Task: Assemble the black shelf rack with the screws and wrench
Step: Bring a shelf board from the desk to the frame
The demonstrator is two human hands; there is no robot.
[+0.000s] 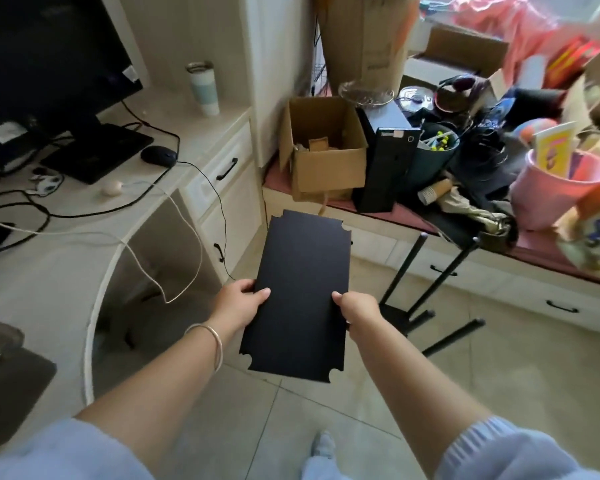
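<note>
Both hands hold a black panel point(300, 292) at centre frame above the floor: the left hand point(238, 304) pinches its left edge, the right hand point(357, 308) grips its right. At 12 o'clock an open box point(323, 150) holds cardboard scraps; at 2 o'clock a pink bucket point(555, 188) holds cards. At 3 o'clock the rack frame point(433, 289) lies tipped against the cluttered bench point(413, 220).

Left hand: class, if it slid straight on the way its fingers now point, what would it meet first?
The left hand grips the black shelf panel at its left edge, fingers pointing right across it. Going straight on, it would probably meet the right hand pinching the opposite edge, though depth is unclear.
</note>
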